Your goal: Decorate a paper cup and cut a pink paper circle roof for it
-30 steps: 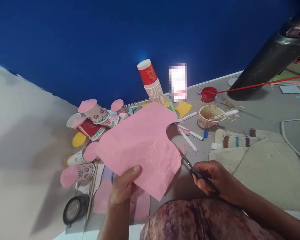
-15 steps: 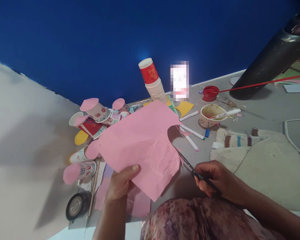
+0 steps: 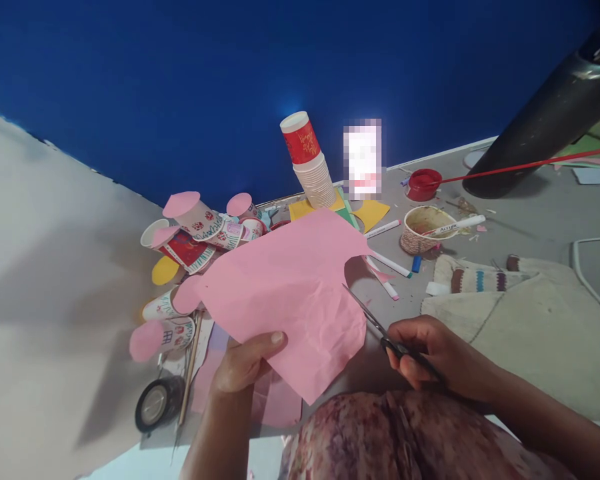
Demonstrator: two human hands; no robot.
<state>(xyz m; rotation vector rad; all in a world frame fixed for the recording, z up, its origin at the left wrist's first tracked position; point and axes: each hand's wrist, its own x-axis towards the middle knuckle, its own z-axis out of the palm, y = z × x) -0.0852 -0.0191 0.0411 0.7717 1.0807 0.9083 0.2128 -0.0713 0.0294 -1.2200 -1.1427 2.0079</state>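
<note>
My left hand (image 3: 250, 360) grips a large sheet of pink paper (image 3: 275, 287) by its lower left edge, thumb on top and fingers hidden beneath. Creases run across the sheet's lower right part, and a rounded notch is cut into its right side. My right hand (image 3: 430, 353) is closed round the dark handles of a pair of scissors (image 3: 380, 328). Their blades point up and left, with the tip over the paper just below the notch. A narrow pink strip (image 3: 380, 270) hangs off the sheet's right corner above the markers.
Decorated paper cups with pink tops (image 3: 187, 213) lie at the left, above a roll of black tape (image 3: 154, 405). A stack of cups (image 3: 313, 170) stands by the blue wall. A red paint pot (image 3: 424, 185), a used cup (image 3: 413, 240) and a cream cloth (image 3: 525, 333) are at the right.
The paper has shifted slightly right and down in my left hand's grip. The scissor tip now lies over the paper further left, and the pink strip shows more clearly.
</note>
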